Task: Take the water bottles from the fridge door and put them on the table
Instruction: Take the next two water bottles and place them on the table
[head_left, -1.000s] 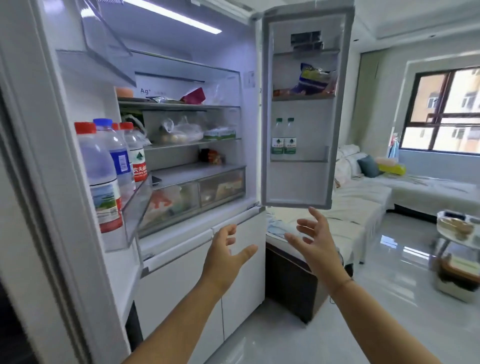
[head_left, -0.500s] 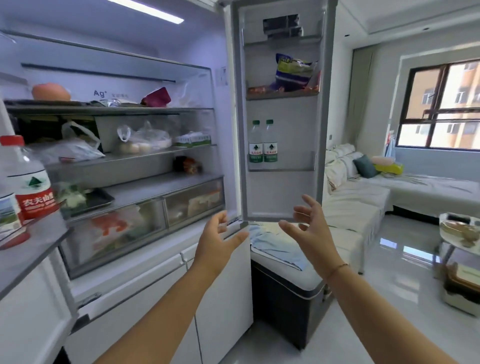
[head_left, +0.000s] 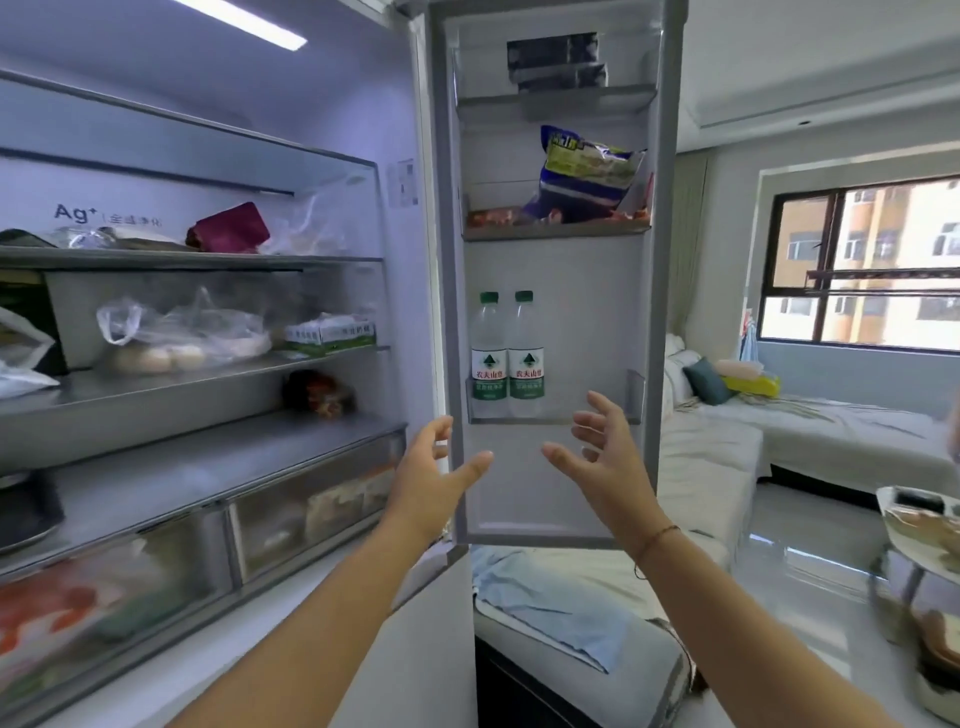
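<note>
both forearms extend forward and upward toward the inner face of the open grey fridge door (head_left: 587, 322). the left hand (head_left: 431, 478) is raised with the palm facing right, thumb pointing toward the door and fingers loosely spread; it holds nothing. the right hand (head_left: 602, 457) mirrors it with the palm facing left and fingers spread and slightly bent, also holding nothing. a thin cord bracelet (head_left: 657, 540) sits on the right wrist. the two palms face each other just below the clear plastic door bin (head_left: 635, 395), and neither hand touches a bottle. the two clear plastic water bottles with green caps stand upright side by side, touching, at the left end of that bin: the left bottle (head_left: 488, 358) and the right bottle (head_left: 526, 358). each label shows a green mountain emblem on white, a red band printed 农夫山泉, and a green band below whose small print is not legible. one door shelf higher, a blue, yellow-green and silver snack bag (head_left: 587, 176) leans to the right; its printing is too blurred to read. the top door shelf holds dark wrapped packs (head_left: 556, 60). on the rear wall of the fridge interior, the marking "ag+" (head_left: 75, 213) is legible, followed by small characters that cannot be read. a white and green carton (head_left: 332, 335) on the middle interior shelf carries print that is too small to make out.
</note>
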